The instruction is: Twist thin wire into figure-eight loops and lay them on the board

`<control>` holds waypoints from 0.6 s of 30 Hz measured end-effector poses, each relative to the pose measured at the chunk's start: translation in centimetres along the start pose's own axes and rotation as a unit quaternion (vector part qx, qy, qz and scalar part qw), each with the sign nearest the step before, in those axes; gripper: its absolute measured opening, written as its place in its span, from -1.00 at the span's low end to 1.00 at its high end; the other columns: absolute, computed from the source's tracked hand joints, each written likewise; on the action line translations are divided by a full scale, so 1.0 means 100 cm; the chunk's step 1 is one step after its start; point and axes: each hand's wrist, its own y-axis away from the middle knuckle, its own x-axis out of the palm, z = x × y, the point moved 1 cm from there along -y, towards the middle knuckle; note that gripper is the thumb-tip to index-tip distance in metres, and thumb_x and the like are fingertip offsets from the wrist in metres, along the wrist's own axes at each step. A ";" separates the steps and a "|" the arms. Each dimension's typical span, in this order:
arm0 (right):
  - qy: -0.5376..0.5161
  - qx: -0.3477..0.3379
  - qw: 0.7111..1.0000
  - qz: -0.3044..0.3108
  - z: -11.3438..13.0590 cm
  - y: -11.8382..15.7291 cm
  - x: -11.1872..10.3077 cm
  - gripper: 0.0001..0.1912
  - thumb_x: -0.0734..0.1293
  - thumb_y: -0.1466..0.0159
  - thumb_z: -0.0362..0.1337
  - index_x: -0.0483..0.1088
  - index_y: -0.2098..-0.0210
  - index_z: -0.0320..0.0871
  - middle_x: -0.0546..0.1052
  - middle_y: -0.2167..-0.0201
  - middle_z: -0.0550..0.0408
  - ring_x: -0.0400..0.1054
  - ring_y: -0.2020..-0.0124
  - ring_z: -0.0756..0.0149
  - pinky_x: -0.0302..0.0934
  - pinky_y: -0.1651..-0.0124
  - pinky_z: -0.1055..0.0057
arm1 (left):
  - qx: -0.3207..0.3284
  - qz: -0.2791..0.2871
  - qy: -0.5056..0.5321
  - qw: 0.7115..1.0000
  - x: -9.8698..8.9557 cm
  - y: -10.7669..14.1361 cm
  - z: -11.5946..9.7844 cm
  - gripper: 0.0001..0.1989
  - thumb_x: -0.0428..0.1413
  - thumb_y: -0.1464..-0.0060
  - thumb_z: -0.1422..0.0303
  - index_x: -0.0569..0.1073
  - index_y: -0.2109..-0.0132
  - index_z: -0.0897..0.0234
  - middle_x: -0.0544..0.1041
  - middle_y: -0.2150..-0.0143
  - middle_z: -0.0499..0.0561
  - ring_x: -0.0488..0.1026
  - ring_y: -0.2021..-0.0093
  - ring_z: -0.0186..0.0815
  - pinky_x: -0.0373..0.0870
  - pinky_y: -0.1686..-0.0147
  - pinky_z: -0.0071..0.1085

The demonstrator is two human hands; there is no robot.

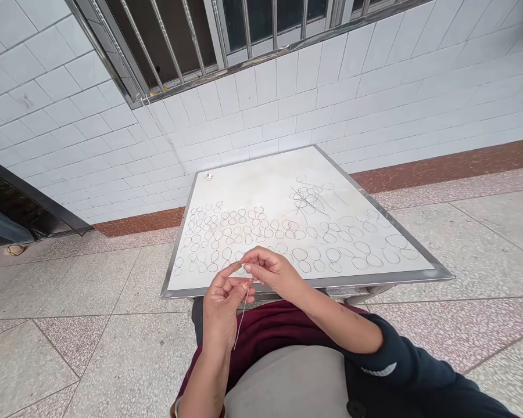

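A thin pale strand point(242, 323), wire or thread, hangs down past my left palm. My left hand point(221, 299) grips it between thumb and fingers, palm turned toward me. Close against it, my right hand point(273, 273) pinches the upper part of the strand with thumb and forefinger. The exact bend at the fingertips is too small to make out. Both hands are above the near edge of a white table point(253, 168). Beyond them, many thin loops point(244, 232) lie on it in rough rows, some joined in pairs.
A tangled heap of thin loops and straight pieces point(307, 198) sits toward the table's back right. A small red-and-white item point(209, 176) lies near the back left corner. Metal edging point(387, 217) borders the tabletop. Behind stands a tiled wall point(261, 110) with a barred window point(244, 35).
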 end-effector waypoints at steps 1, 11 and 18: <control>-0.003 -0.002 1.000 -0.001 -0.001 0.000 0.000 -0.83 0.35 -0.25 -0.14 0.41 0.25 -0.10 0.45 0.37 0.18 0.29 0.45 0.46 0.22 0.43 0.50 | -0.003 0.001 0.000 1.000 0.000 0.000 0.000 -0.57 0.32 0.06 0.32 0.51 -0.01 0.24 0.58 0.36 -0.03 0.53 0.39 -0.39 0.46 0.37 -0.48; 0.122 -0.066 0.989 -0.045 -0.009 0.007 -0.002 -0.79 0.27 -0.33 -0.18 0.45 0.10 -0.06 0.45 0.26 0.06 0.33 0.36 0.37 0.24 0.38 0.44 | -0.006 -0.030 0.053 0.998 0.002 -0.002 -0.001 -0.54 0.32 0.07 0.38 0.47 -0.02 0.23 0.53 0.40 -0.10 0.48 0.41 -0.41 0.42 0.39 -0.48; 0.056 0.021 0.998 0.025 -0.028 0.022 0.011 -0.78 0.33 -0.28 -0.09 0.30 0.23 -0.09 0.39 0.40 0.17 0.27 0.45 0.43 0.23 0.46 0.49 | 0.059 -0.097 0.105 0.988 -0.003 -0.002 -0.003 -0.54 0.32 0.06 0.41 0.45 -0.03 0.22 0.52 0.41 -0.14 0.48 0.31 -0.41 0.37 0.18 -0.44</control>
